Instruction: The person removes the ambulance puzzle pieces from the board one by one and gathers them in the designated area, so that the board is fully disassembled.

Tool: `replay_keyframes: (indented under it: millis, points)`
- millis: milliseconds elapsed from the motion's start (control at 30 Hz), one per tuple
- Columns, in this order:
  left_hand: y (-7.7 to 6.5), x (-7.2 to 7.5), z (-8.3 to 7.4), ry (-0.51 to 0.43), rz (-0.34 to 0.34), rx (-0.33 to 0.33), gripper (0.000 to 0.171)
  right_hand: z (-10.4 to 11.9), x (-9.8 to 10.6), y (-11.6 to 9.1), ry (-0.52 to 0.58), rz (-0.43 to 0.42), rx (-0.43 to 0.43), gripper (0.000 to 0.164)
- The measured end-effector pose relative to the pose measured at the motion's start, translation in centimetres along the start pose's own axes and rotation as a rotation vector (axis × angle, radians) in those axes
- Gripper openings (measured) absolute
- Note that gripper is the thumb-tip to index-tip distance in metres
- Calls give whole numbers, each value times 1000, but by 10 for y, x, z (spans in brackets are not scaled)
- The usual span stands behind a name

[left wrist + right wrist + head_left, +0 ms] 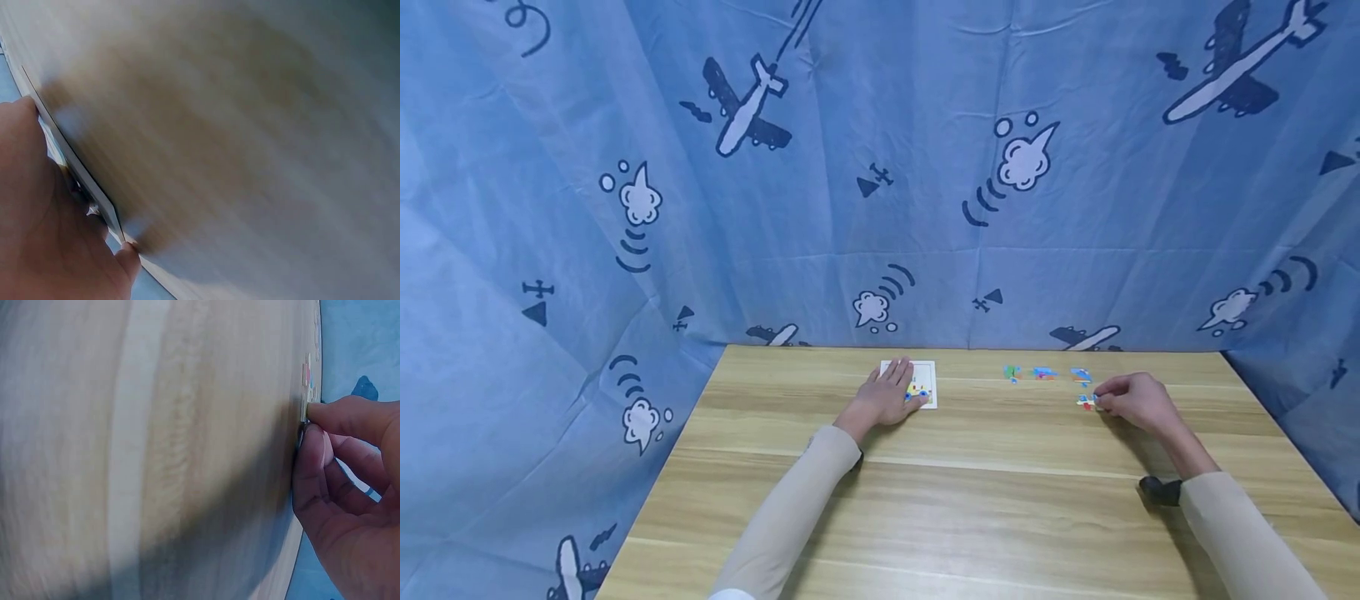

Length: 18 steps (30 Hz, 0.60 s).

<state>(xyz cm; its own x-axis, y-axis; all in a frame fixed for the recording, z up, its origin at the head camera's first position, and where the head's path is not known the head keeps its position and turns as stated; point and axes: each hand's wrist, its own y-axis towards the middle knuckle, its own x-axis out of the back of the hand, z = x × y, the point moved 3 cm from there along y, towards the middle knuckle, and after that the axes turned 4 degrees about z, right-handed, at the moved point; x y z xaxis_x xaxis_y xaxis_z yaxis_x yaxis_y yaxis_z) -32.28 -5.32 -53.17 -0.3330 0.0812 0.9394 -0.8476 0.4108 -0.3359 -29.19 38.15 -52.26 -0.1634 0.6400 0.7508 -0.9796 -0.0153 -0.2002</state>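
Observation:
My left hand [887, 400] rests over a small white-bordered puzzle board [928, 372], its fingers stretched across the left part. A yellow picture with blue round shapes shows beside the thumb. In the left wrist view the thin edge of the board [94, 187] is seen between thumb and fingertip. Further right, my right hand [1138, 400] pinches a small puzzle piece [1086, 402] with white, red and blue on it, low over the table. The right wrist view shows that thin piece [304, 407] edge-on at the thumb and fingertips; the fingers cover part of it.
Several other colourful puzzle pieces lie near the table's back edge: a green one [1012, 372], a blue and pink one [1043, 373] and a blue and orange one [1080, 375]. The wooden table [970, 517] meets a blue airplane-print curtain [925, 208] behind.

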Motion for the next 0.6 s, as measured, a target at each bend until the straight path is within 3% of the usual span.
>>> replay_keyframes:
  millis: [600]
  points:
    - [-2, 3, -1, -42, 29, 4, 81, 5, 1, -3, -27, 3, 3, 28]
